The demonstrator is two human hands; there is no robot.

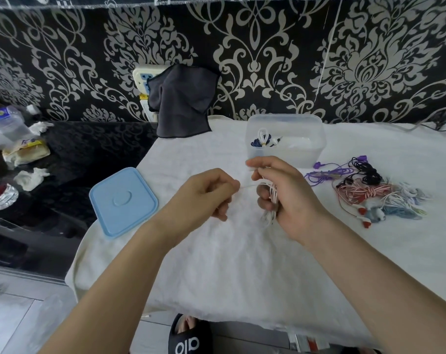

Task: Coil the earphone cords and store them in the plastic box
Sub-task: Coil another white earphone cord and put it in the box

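My right hand (284,192) holds a bundle of white earphone cord (272,198), looped through its fingers above the white cloth. My left hand (206,194) pinches the free end of that same cord, which runs taut between the two hands. Behind them stands the clear plastic box (306,134), open, with a coiled white and dark-blue earphone (261,139) inside. To the right lies a pile of loose earphones (365,192): purple, black, red-and-white striped, and pale blue ones, tangled together.
The box's light-blue lid (123,201) lies at the table's left edge. A dark grey cloth (182,100) hangs at the back over a wall socket. A black side table (63,149) on the left holds bottles, tissues and wrappers. A slippered foot (188,335) shows below.
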